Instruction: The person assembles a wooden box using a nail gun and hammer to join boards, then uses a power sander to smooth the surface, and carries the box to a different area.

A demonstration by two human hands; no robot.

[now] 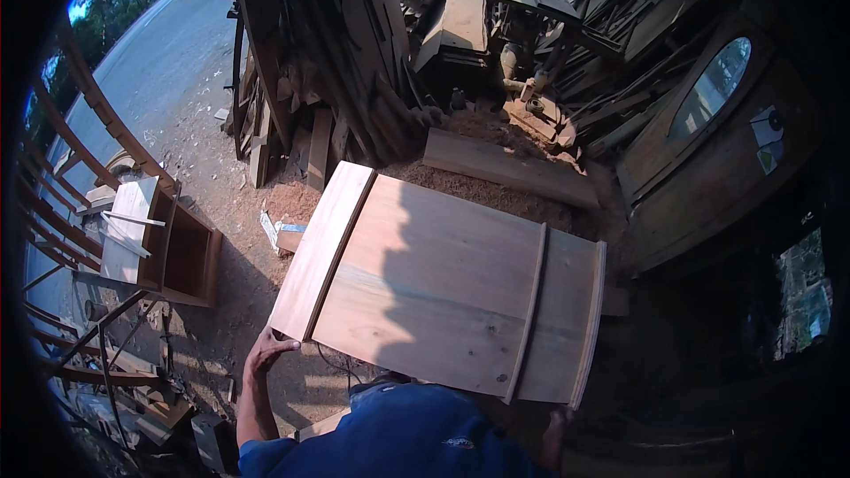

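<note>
A broad pale wooden panel (452,279) lies across the middle of the view, in front of my body in its blue shirt. One raised strip crosses it near its left end and another near its right, and the right edge carries a moulding. My left hand (268,351) grips the near left corner, thumb along the edge and fingers partly hidden beneath. At the near right corner, my right hand (558,425) is closed on the panel, in deep shade with its fingers mostly hidden. Sunlight falls on the panel's left part; shadow covers the rest.
A thick plank (509,168) lies on sawdust beyond the panel. Tall boards (328,44) lean behind it on the left, with heaped timber (611,26) farther right. A wooden door with an oval window (708,97) stands at right. A small wooden cabinet (190,252) stands at left.
</note>
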